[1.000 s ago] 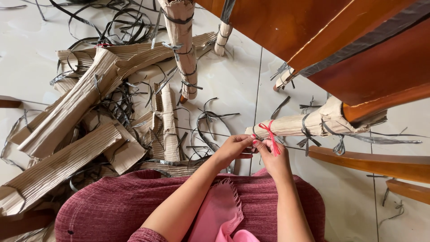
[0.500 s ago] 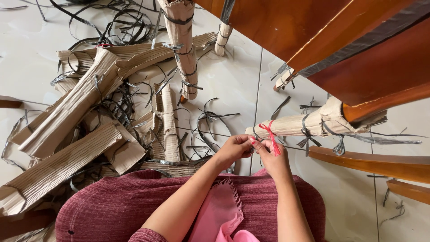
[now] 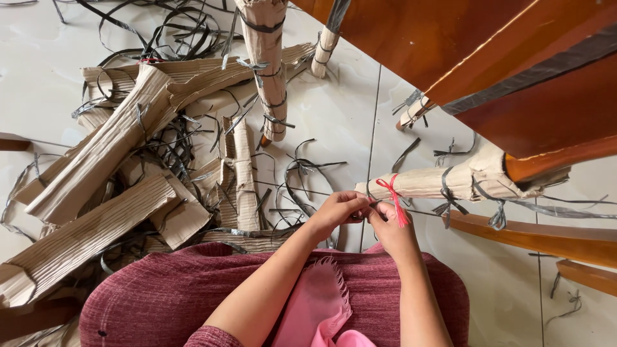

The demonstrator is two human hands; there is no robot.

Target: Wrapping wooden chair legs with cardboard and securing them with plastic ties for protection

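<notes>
A wooden furniture leg wrapped in corrugated cardboard (image 3: 437, 181) lies across the floor in front of me, bound with grey plastic straps. A red-pink tie (image 3: 393, 196) is knotted around its near end. My left hand (image 3: 337, 211) pinches at the leg's end just left of the tie. My right hand (image 3: 391, 230) holds the loose tail of the red tie from below. Both hands touch at the fingertips.
A heap of torn corrugated cardboard pieces (image 3: 122, 173) and cut grey straps (image 3: 302, 170) covers the white tiled floor on the left. Other wrapped legs (image 3: 267, 64) and a brown wooden frame (image 3: 501, 71) stand above. More wood rails (image 3: 546, 234) lie at right.
My hands have shifted slightly at the red tie; the tie's tail now hangs lower along my right hand. The wrapped leg has not moved.
</notes>
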